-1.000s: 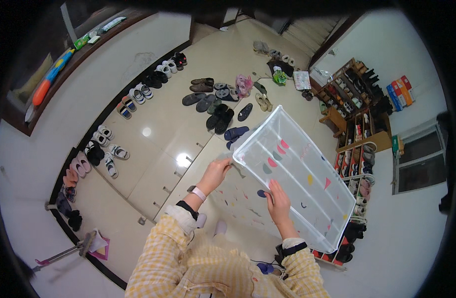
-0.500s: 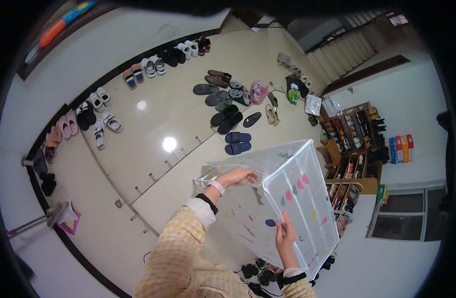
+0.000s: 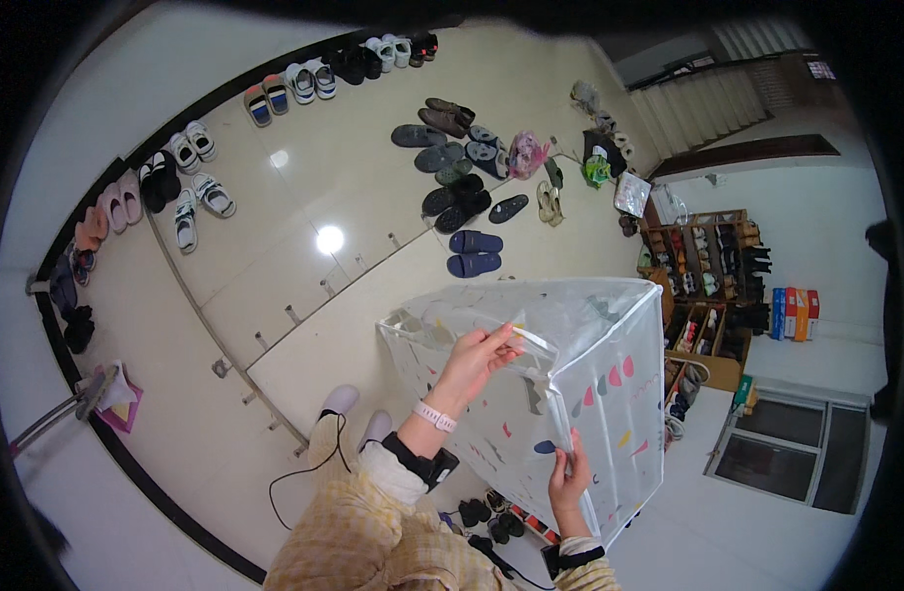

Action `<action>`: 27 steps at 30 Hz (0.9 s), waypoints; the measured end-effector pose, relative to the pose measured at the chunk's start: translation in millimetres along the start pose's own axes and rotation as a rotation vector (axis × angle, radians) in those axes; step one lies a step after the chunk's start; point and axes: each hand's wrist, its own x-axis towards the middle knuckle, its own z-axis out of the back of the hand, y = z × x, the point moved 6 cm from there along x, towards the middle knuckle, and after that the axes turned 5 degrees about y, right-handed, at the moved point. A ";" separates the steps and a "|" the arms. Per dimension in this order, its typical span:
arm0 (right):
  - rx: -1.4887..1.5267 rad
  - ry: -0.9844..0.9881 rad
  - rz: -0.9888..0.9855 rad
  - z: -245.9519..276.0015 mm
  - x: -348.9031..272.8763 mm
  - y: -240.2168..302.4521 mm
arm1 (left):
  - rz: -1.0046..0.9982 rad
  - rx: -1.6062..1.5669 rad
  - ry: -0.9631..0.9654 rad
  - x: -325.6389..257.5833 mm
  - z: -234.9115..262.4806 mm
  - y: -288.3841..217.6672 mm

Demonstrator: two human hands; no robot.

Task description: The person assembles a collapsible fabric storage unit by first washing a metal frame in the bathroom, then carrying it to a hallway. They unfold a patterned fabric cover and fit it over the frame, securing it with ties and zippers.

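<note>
A tall, box-shaped rack cover [image 3: 624,414] of translucent white plastic, printed with coloured shapes, stands tilted before me. White tubes show along its edges. My left hand [image 3: 464,369], wearing a pale pink wristband, is over its upper opening. Its thumb and fingers are pinched on a white strip [image 3: 536,341] along the cover's edge. Lower down, my right hand [image 3: 570,480] grips the cover's near vertical edge, thumb and fingers closed around it. The inside of the cover shows only dimly through the plastic.
Dark blue slippers [image 3: 475,254] and several other shoes lie on the tiled floor beyond the cover. More shoes line the left wall. Wooden shoe shelves [image 3: 713,258] stand at the right. A black cable [image 3: 292,483] runs by my feet.
My left hand has drawn back a little from inside the opening, pulling the white strip into view. The cover has shifted slightly right, and my feet now show below.
</note>
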 end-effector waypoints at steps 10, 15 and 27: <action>0.014 -0.006 -0.013 3.0 -4.6 -0.8 | -0.114 -0.139 0.088 -20.4 0.7 -7.2; 0.010 -0.004 0.016 4.4 -3.8 -3.6 | -0.059 -0.014 -0.025 -3.8 39.8 18.2; -0.100 -0.096 0.131 2.8 -7.8 0.0 | 0.042 -0.414 0.014 10.1 27.6 14.3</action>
